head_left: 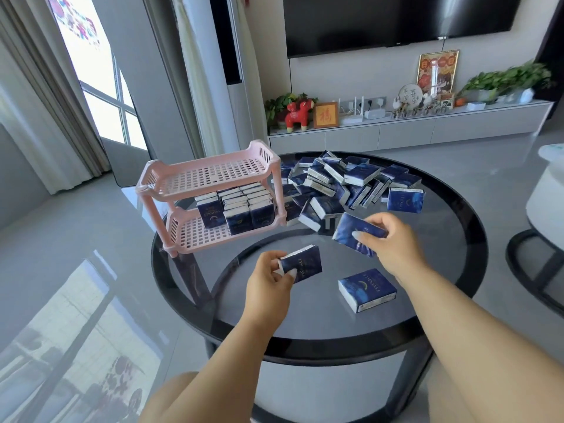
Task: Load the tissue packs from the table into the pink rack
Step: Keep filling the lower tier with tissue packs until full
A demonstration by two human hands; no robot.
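Both hands hold one tissue pack each: left hand point(268, 279) w/ pack point(302, 263), right hand point(393, 239) w/ pack point(355, 235), over tabletop centre. Pink rack point(210, 193) sits at left edge, lower shelf part-filled; a careless push could topple its upright packs.

L hand point(268, 282) & R hand point(387, 239) each grip a tissue pack.

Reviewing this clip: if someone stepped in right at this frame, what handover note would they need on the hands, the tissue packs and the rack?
Left hand: holding one tissue pack above the table.
Right hand: holding another pack, also in the air.
Pink rack: on the left part of the glass table; lower shelf partly filled with upright packs, top shelf empty.
Left: a big loose pile behind the hands, a single pack lying near the right forearm, and the two in hand.
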